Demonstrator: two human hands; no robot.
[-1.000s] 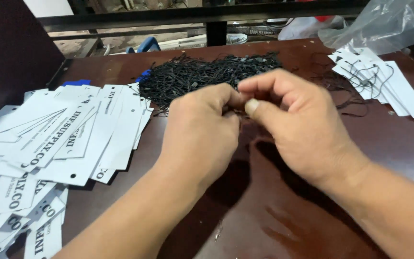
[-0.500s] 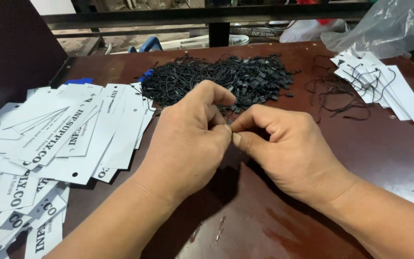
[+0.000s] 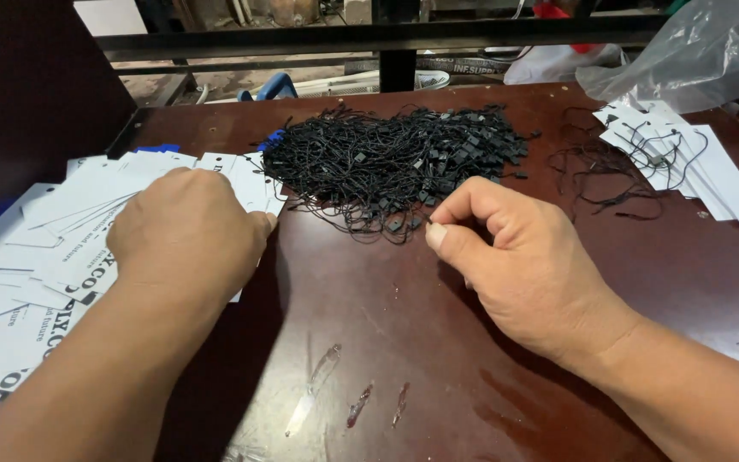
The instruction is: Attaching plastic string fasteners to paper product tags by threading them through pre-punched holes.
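At table centre, hands have split: left hand point(image 3: 186, 235) moved to 9 o'clock, fingers curled onto white tags point(image 3: 62, 248); right hand point(image 3: 528, 265) pinches narrow on a black string at 12 o'clock pile point(image 3: 387, 158) w/ next tag pickup apparently starting

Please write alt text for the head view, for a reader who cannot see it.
Two bare hands work at a dark red table: the left hand rests on a spread of white tags, and the right hand pinches at the edge of a pile of black strings. More tags with strings lie far right.
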